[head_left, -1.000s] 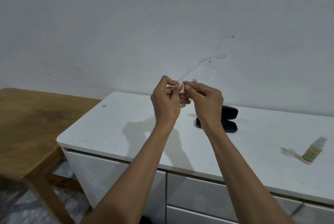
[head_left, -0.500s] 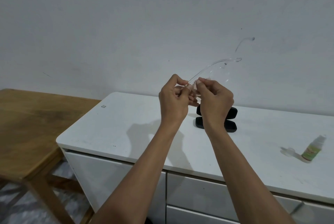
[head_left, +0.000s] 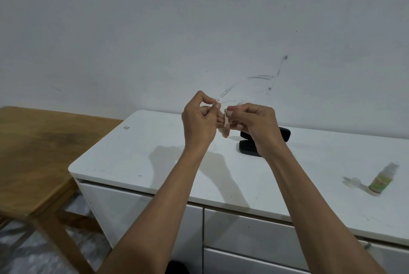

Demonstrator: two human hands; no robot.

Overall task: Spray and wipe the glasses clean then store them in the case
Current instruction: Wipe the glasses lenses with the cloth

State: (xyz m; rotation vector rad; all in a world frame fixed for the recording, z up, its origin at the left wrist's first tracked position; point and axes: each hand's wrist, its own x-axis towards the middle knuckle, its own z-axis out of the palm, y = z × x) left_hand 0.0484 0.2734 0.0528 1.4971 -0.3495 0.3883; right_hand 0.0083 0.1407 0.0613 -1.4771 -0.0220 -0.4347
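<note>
Because it sits under both hands, the wide white counter (head_left: 155,163) comes first, with the open black case (head_left: 247,148) below the right hand (head_left: 256,123). Left hand (head_left: 199,119) pinches the thin, clear, see-through glasses (head_left: 234,86) by one arm; right hand squeezes a small pale cloth (head_left: 225,127). They look light, slippery and easy to snap, so hold the frame.

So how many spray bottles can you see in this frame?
1. The spray bottle lies on its side near the right end of the white cabinet top, its clear cap off just left of it. No other shows.
</note>
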